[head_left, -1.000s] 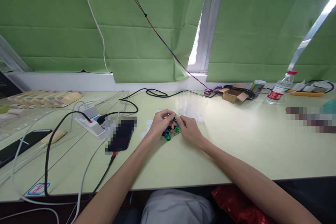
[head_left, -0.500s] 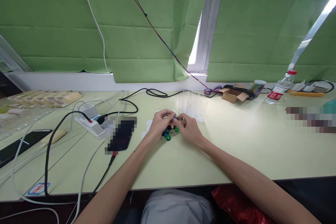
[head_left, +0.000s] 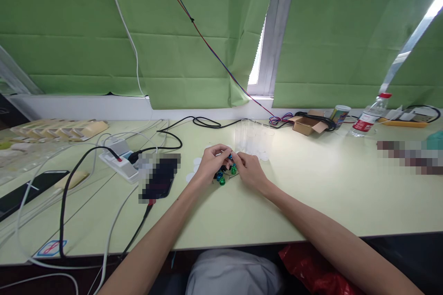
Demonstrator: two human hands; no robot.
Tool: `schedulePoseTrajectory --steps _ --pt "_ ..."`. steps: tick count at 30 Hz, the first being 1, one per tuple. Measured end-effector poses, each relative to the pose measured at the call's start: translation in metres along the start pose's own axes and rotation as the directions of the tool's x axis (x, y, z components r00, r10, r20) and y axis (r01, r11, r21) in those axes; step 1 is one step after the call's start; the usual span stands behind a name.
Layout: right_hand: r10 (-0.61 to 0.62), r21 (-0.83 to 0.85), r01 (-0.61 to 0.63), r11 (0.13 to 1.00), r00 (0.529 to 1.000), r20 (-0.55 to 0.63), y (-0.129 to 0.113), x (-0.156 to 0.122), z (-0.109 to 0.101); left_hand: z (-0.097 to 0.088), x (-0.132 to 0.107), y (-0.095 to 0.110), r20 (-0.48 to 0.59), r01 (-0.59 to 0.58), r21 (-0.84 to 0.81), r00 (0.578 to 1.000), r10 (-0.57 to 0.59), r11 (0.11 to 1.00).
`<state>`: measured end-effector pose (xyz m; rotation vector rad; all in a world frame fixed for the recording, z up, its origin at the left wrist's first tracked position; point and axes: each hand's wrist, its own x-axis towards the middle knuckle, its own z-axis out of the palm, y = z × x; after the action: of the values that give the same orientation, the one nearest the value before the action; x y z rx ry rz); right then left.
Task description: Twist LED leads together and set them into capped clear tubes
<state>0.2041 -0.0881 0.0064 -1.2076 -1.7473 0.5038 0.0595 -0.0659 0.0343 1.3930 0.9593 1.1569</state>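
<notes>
My left hand [head_left: 212, 162] and my right hand [head_left: 252, 171] meet over the middle of the table, fingertips pinched together. Between them is a small shiny blue round piece [head_left: 230, 156]; the fingers hide most of it. Just below the hands lies a little pile with a green round piece [head_left: 222, 181], a darker blue one [head_left: 219, 174] and some black parts. Another green piece [head_left: 233, 170] rests near my right fingers, with a thin metal bit beside it. White discs [head_left: 190, 177] lie left of my left hand. Clear plastic cups [head_left: 254, 136] stand behind my right hand.
A phone [head_left: 162, 179] with a cable and a white power strip [head_left: 119, 163] lie to the left. Behind on the right are an open cardboard box [head_left: 308, 125], a can [head_left: 339, 116] and a water bottle [head_left: 369, 117]. The table's front edge [head_left: 242, 245] runs below my forearms.
My right fingers have shifted slightly and closed in more tightly, so more of the blue piece shows between the hands. My left hand and the pile are almost unmoved.
</notes>
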Motion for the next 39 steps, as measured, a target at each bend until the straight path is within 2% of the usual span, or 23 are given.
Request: schedulePoseTrajectory --steps 14,39 --pt "0.028 0.045 -0.027 0.999 1.0 -0.012 -0.0002 -0.0014 0.0003 -0.0008 -0.0003 -0.0005 -0.006 -0.029 -0.009 1.0 0.029 1.0" --pt "-0.003 0.008 0.003 1.0 1.0 0.018 -0.0001 -0.0011 -0.0001 -0.0013 0.0006 -0.0013 -0.001 -0.02 0.0 1.0 0.02 1.0"
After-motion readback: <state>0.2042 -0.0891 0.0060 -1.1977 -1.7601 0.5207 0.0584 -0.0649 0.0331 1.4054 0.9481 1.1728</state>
